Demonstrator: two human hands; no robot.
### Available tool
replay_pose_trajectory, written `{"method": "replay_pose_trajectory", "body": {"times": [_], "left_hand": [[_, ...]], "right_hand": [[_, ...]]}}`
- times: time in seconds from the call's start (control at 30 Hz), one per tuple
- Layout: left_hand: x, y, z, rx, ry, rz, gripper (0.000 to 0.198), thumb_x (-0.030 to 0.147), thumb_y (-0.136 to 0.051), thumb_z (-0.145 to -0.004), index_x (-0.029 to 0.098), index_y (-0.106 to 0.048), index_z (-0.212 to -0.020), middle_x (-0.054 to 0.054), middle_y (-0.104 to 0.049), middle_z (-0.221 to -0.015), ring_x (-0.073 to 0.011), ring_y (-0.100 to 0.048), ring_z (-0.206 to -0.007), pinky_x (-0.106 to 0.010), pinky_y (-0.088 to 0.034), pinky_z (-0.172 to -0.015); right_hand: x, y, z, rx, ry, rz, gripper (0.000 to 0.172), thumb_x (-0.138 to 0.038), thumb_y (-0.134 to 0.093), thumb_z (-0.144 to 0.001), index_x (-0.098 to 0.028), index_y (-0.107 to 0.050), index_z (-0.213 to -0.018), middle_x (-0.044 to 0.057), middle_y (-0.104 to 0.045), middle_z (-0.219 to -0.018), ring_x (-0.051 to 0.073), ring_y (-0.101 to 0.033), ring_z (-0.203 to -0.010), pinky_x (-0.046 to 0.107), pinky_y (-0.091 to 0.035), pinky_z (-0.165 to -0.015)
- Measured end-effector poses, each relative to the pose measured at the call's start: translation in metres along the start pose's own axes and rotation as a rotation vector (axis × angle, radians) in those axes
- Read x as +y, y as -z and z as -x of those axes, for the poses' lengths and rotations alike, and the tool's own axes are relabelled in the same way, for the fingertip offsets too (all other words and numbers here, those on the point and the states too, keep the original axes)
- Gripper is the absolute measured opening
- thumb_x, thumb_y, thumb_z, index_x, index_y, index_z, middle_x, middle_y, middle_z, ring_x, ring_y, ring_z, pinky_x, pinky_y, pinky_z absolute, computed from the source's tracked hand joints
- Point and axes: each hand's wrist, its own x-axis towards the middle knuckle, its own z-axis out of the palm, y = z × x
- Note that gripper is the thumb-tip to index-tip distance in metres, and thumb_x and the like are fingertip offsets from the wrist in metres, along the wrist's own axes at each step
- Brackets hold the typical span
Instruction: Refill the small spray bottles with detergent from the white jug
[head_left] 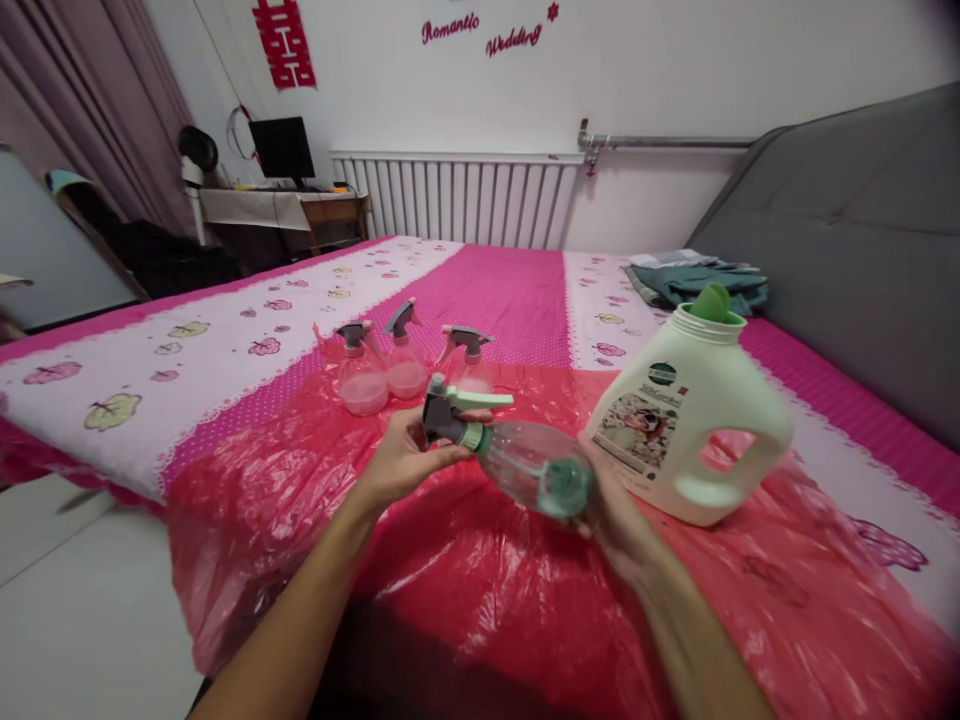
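I hold a clear green-tinted spray bottle on its side over a red plastic sheet. My left hand is closed round its grey and mint trigger head. My right hand grips the bottle's base from below, its fingers partly hidden. A large white detergent jug with a green cap stands just right of my right hand.
Three pink spray bottles stand together on the sheet behind my hands. The bed has a pink and white cover and a grey headboard at right. Folded clothes lie near the headboard. A radiator and a desk stand beyond.
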Motion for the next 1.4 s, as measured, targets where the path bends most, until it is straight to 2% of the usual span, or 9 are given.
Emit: {"method": "replay_pose_trajectory", "body": {"times": [0.07, 0.2, 0.33, 0.47, 0.73, 1.0, 1.17, 1.27, 1.4], "left_hand": [[-0.001, -0.002, -0.001, 0.013, 0.009, 0.014, 0.048, 0.041, -0.097, -0.062, 0.012, -0.081, -0.098, -0.013, -0.081, -0.109, -0.0208, -0.077, -0.099, -0.026, -0.062, -0.090], [-0.010, -0.003, -0.003, 0.162, -0.014, 0.076, 0.055, 0.048, -0.096, -0.062, 0.013, -0.078, -0.100, -0.010, -0.082, -0.100, -0.0135, -0.074, -0.081, -0.019, -0.060, -0.075], [-0.016, -0.004, -0.004, 0.216, -0.044, 0.113, 0.057, 0.052, -0.095, -0.062, 0.012, -0.079, -0.099, -0.012, -0.082, -0.103, -0.0159, -0.077, -0.092, -0.018, -0.061, -0.083], [-0.014, -0.008, -0.002, 0.163, -0.033, 0.111, 0.060, 0.053, -0.096, -0.060, 0.012, -0.080, -0.100, -0.012, -0.082, -0.102, -0.0162, -0.078, -0.090, -0.018, -0.062, -0.081], [-0.006, -0.009, 0.001, 0.046, -0.032, 0.105, 0.054, 0.047, -0.098, -0.059, 0.014, -0.083, -0.098, -0.012, -0.082, -0.101, -0.0176, -0.078, -0.094, -0.019, -0.063, -0.083], [-0.016, -0.011, -0.005, 0.197, -0.086, 0.157, 0.062, 0.054, -0.096, -0.060, 0.011, -0.078, -0.101, -0.013, -0.081, -0.105, -0.0173, -0.079, -0.092, -0.020, -0.063, -0.085], [-0.014, -0.009, -0.003, 0.123, -0.085, 0.163, 0.062, 0.057, -0.093, -0.063, 0.013, -0.079, -0.104, -0.014, -0.081, -0.108, -0.0216, -0.079, -0.101, -0.025, -0.064, -0.091], [-0.010, -0.010, 0.000, 0.002, -0.061, 0.153, 0.056, 0.050, -0.096, -0.061, 0.013, -0.081, -0.100, -0.015, -0.081, -0.112, -0.0248, -0.077, -0.112, -0.027, -0.063, -0.098], [-0.011, -0.008, 0.003, -0.085, -0.032, 0.176, 0.053, 0.052, -0.092, -0.068, 0.019, -0.079, -0.107, -0.012, -0.080, -0.115, -0.0225, -0.078, -0.108, -0.030, -0.062, -0.100]], "right_hand": [[-0.001, 0.000, -0.001, -0.020, -0.035, -0.006, 0.075, -0.092, -0.062, -0.076, -0.017, -0.058, -0.069, 0.000, -0.051, -0.055, 0.007, -0.040, -0.045, 0.017, -0.026, -0.041], [-0.008, 0.007, 0.004, -0.150, 0.003, -0.031, 0.072, -0.090, -0.070, -0.070, -0.019, -0.068, -0.084, -0.001, -0.054, -0.061, 0.009, -0.043, -0.051, 0.026, -0.050, -0.056], [-0.006, 0.009, 0.006, -0.206, 0.122, -0.032, 0.068, -0.066, -0.094, -0.061, -0.023, -0.072, -0.108, 0.003, -0.069, -0.085, 0.017, -0.061, -0.076, 0.033, -0.058, -0.080], [0.001, 0.007, -0.001, -0.139, 0.159, -0.043, 0.083, -0.083, -0.081, -0.066, -0.026, -0.069, -0.125, 0.007, -0.073, -0.116, 0.025, -0.067, -0.107, 0.036, -0.056, -0.096], [0.002, 0.001, -0.004, -0.103, -0.068, 0.008, 0.081, -0.091, -0.047, -0.087, -0.029, -0.069, -0.134, 0.008, -0.072, -0.132, 0.027, -0.071, -0.108, 0.035, -0.060, -0.075], [-0.005, 0.013, 0.006, -0.269, 0.143, 0.019, 0.094, -0.089, -0.061, -0.081, -0.033, -0.049, -0.155, 0.011, -0.066, -0.142, 0.028, -0.067, -0.120, 0.038, -0.057, -0.091], [-0.010, 0.014, 0.011, -0.149, 0.161, 0.070, 0.088, -0.078, -0.088, -0.062, -0.026, -0.067, -0.130, 0.007, -0.076, -0.105, 0.019, -0.070, -0.091, 0.026, -0.054, -0.077], [-0.004, 0.011, 0.002, -0.066, 0.039, 0.095, 0.085, -0.099, -0.058, -0.070, -0.018, -0.069, -0.088, 0.002, -0.063, -0.063, 0.011, -0.056, -0.054, 0.020, -0.038, -0.050], [0.004, 0.008, -0.009, -0.086, -0.134, 0.151, 0.089, -0.097, -0.031, -0.086, -0.015, -0.063, -0.068, 0.003, -0.053, -0.049, 0.008, -0.044, -0.041, 0.019, -0.024, -0.043]]}}
